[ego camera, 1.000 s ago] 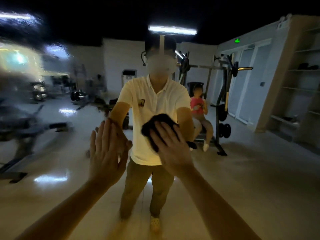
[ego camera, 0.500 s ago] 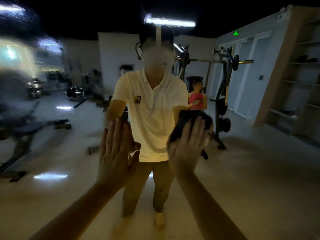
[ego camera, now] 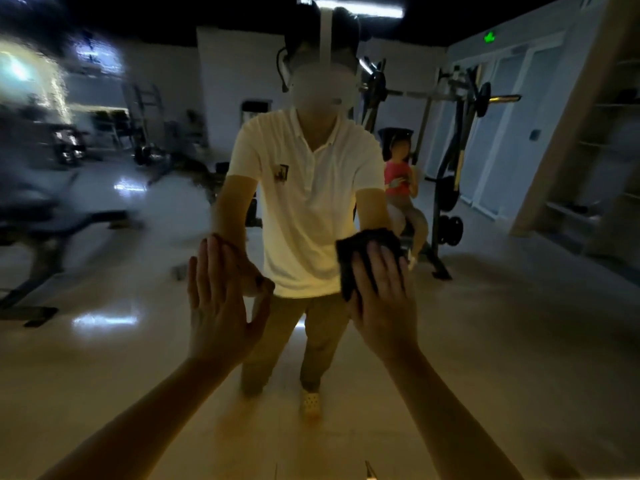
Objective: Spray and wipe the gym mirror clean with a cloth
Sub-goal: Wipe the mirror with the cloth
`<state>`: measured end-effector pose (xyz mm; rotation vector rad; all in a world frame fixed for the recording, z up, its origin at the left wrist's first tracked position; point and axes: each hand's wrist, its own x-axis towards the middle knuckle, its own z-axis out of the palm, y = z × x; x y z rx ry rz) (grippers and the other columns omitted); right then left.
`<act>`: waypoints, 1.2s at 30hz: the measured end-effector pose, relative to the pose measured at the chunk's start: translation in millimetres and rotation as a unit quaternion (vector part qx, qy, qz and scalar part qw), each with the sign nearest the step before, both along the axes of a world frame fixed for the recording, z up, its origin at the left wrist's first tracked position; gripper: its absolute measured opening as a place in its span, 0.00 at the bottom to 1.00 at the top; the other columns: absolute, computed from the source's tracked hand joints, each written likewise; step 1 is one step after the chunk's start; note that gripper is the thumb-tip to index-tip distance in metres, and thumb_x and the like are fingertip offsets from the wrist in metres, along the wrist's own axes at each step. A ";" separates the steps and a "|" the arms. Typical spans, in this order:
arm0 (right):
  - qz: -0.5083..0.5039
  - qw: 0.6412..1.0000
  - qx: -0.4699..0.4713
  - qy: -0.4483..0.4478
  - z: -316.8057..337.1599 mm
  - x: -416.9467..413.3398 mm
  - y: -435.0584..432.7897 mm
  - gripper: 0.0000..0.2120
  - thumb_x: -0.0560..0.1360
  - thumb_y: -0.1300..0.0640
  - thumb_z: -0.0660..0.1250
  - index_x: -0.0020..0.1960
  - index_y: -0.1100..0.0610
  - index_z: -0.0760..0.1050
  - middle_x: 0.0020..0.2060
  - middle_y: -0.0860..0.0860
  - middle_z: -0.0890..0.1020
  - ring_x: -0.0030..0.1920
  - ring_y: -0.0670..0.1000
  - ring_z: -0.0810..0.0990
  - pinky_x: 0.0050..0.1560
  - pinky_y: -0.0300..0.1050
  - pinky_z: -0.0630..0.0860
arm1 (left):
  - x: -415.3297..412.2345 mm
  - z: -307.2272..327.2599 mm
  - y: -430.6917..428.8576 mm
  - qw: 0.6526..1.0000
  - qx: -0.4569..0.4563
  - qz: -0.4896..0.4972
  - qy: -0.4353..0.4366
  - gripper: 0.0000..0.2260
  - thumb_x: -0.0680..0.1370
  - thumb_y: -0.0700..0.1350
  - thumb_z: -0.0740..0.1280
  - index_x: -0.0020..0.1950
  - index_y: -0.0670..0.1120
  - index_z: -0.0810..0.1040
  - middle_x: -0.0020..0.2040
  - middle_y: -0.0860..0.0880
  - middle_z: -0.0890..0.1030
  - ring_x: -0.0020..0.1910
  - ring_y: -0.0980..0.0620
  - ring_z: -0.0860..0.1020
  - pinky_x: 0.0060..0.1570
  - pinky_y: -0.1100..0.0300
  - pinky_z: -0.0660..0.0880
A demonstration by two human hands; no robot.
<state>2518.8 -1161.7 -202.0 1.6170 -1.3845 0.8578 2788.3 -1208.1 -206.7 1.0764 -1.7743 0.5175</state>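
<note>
Mid-wipe I'd say: right hand (ego camera: 381, 306) flat-palmed, fingers straight, pressing the cloth (ego camera: 356, 252) onto the mirror (ego camera: 519, 306). Left hand (ego camera: 221, 306) flat beside it, holding nothing. Far left of the cloth looks smeary, not done.

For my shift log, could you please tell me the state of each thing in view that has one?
mirror: hazy upper left, clearer in the middle.
cloth: dark, bunched, pressed against the mirror.
left hand: flat against the mirror, fingers straight.
right hand: flat, fingers straight, pressing the cloth.
</note>
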 end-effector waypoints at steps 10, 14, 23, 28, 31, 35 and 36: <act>-0.079 0.943 -0.100 -0.306 -27.8 6.3 -10.0 0.29 0.86 0.48 0.48 0.79 0.66 0.59 0.79 0.69 0.59 0.80 0.68 0.56 0.78 0.69 0.57 | 0.0 -5.3 -7.4 0.999 0.001 0.039 -0.013 0.46 0.78 0.58 0.71 0.82 0.31 0.55 0.83 0.32 0.53 0.84 0.34 0.52 0.80 0.33 0.54; -0.035 0.964 -0.059 -0.255 -39.2 78.9 -26.4 0.32 0.83 0.48 0.60 0.81 0.61 0.57 0.80 0.63 0.57 0.83 0.61 0.50 0.81 0.65 0.52 | 10.5 -5.9 -7.3 0.999 0.000 0.021 -0.035 0.44 0.80 0.57 0.71 0.82 0.31 0.55 0.83 0.32 0.54 0.83 0.34 0.53 0.80 0.35 0.54; 0.144 0.981 0.091 0.090 -47.4 141.0 -36.1 0.22 0.87 0.58 0.52 0.79 0.53 0.68 0.79 0.52 0.67 0.82 0.54 0.58 0.83 0.56 0.49 | 42.3 -21.7 10.3 0.998 0.014 -0.025 -0.061 0.37 0.77 0.41 0.67 0.82 0.33 0.56 0.83 0.33 0.56 0.84 0.36 0.53 0.81 0.36 0.52; 0.077 0.990 0.095 0.069 -60.1 64.3 -2.9 0.22 0.86 0.56 0.57 0.79 0.54 0.67 0.79 0.54 0.67 0.81 0.56 0.61 0.82 0.57 0.53 | 20.6 -46.1 17.4 0.996 0.052 -0.019 -0.064 0.39 0.80 0.52 0.65 0.83 0.34 0.53 0.84 0.34 0.52 0.84 0.35 0.51 0.81 0.34 0.53; 0.035 0.995 0.085 -0.026 -70.6 10.0 21.1 0.24 0.85 0.53 0.61 0.79 0.56 0.65 0.79 0.58 0.64 0.80 0.60 0.60 0.80 0.62 0.57 | 0.4 -49.2 17.0 0.997 0.068 -0.003 -0.043 0.43 0.80 0.59 0.64 0.82 0.32 0.54 0.84 0.33 0.51 0.84 0.33 0.50 0.80 0.33 0.54; -0.080 0.970 0.049 -0.223 -87.9 -36.4 40.6 0.29 0.80 0.58 0.69 0.78 0.62 0.64 0.80 0.62 0.60 0.82 0.61 0.54 0.78 0.65 0.60 | -10.3 -52.3 13.5 0.997 0.069 0.021 -0.030 0.50 0.78 0.61 0.71 0.83 0.31 0.50 0.84 0.32 0.49 0.84 0.33 0.49 0.79 0.32 0.55; -0.102 0.955 0.050 -0.274 -90.2 -38.1 41.4 0.32 0.78 0.61 0.70 0.79 0.63 0.63 0.80 0.63 0.59 0.82 0.63 0.54 0.77 0.67 0.61 | -10.3 -52.8 12.7 0.997 0.068 0.021 -0.030 0.50 0.78 0.61 0.72 0.83 0.32 0.49 0.84 0.32 0.49 0.84 0.33 0.49 0.79 0.32 0.55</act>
